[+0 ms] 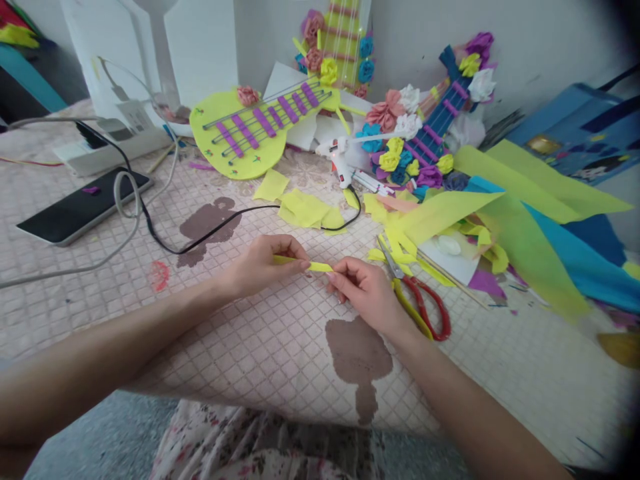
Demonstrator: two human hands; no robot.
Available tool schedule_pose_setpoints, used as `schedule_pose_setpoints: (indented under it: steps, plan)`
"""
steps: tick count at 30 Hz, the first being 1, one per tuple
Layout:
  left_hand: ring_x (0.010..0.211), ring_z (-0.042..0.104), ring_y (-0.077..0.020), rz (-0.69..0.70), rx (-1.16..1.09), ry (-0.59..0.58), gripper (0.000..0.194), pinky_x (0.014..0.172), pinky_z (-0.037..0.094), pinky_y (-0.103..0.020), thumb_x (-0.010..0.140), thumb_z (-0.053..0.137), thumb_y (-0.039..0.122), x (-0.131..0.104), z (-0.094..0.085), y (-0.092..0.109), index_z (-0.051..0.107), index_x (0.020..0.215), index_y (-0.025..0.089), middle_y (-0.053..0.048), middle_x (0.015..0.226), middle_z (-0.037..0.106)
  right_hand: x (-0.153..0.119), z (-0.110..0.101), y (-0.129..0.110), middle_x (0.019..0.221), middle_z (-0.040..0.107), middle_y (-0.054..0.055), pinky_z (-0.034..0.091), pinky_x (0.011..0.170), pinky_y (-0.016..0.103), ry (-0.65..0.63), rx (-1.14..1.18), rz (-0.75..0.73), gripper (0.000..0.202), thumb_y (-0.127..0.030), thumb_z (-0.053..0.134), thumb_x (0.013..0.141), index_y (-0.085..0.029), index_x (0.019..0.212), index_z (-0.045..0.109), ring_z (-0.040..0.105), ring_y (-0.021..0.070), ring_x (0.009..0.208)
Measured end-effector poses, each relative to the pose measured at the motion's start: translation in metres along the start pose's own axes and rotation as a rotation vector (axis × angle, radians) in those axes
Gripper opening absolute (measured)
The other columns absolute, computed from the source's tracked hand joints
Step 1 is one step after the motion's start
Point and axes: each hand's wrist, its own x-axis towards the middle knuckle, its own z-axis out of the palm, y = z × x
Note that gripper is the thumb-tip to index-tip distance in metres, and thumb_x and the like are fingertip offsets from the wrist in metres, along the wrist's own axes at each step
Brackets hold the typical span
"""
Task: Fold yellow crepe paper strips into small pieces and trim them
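A narrow yellow paper strip is stretched between my two hands above the table. My left hand is closed, pinching the strip's left part between thumb and fingers. My right hand pinches its other end. To the right of my right hand lie scissors with one red and one yellow handle. Several yellow paper squares rest just beyond my hands. Behind them stands a white glue gun with a black cord.
A yellow guitar-shaped craft and a blue one with paper flowers lean at the back. Yellow and blue paper sheets are heaped on the right. On the left are a phone, a power strip and loose cables.
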Motion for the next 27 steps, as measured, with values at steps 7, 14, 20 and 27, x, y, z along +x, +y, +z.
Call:
schedule_pose_setpoints:
  steps: [7,14,20,27]
  plan:
    - [0.065,0.057,-0.0076,-0.038,-0.042,-0.018,0.014,0.059,0.043,-0.017,0.079,0.064,0.026,0.0001,-0.0012,-0.0001,0.062,0.077,0.012,0.000,0.072,0.065,0.0015,0.0000,0.0022,0.075,0.066,0.003,0.038,0.041,0.022,0.007,0.130,0.011,0.035,-0.050,0.047,0.091,-0.018,0.093,0.060,0.053,0.0097,0.051]
    - [0.070,0.059,-0.0092,-0.013,-0.027,-0.026,0.016,0.064,0.046,-0.019,0.079,0.065,0.028,0.0009,-0.0006,-0.0030,0.063,0.078,0.013,-0.001,0.076,0.066,0.0015,0.0047,0.0015,0.066,0.058,-0.003,0.041,0.050,0.022,0.053,0.059,-0.016,0.015,-0.032,0.064,0.082,-0.018,0.081,0.059,0.051,0.0088,0.055]
    - [0.071,0.061,-0.0106,-0.016,-0.019,-0.014,0.016,0.064,0.047,-0.021,0.079,0.065,0.029,0.0004,-0.0003,-0.0022,0.063,0.078,0.013,-0.002,0.076,0.067,0.0002,0.0038,-0.0038,0.060,0.059,-0.003,0.038,0.044,0.020,0.069,0.030,-0.021,0.015,-0.032,0.062,0.083,-0.017,0.078,0.061,0.050,0.0077,0.048]
    - [0.071,0.062,-0.0109,0.010,0.013,-0.013,0.016,0.066,0.048,-0.021,0.079,0.065,0.029,0.0003,-0.0007,-0.0028,0.063,0.078,0.013,-0.002,0.077,0.068,-0.0002,0.0030,-0.0039,0.063,0.061,-0.001,0.042,0.047,0.022,0.039,0.028,-0.003,0.020,-0.036,0.061,0.084,-0.018,0.078,0.063,0.052,0.0086,0.049]
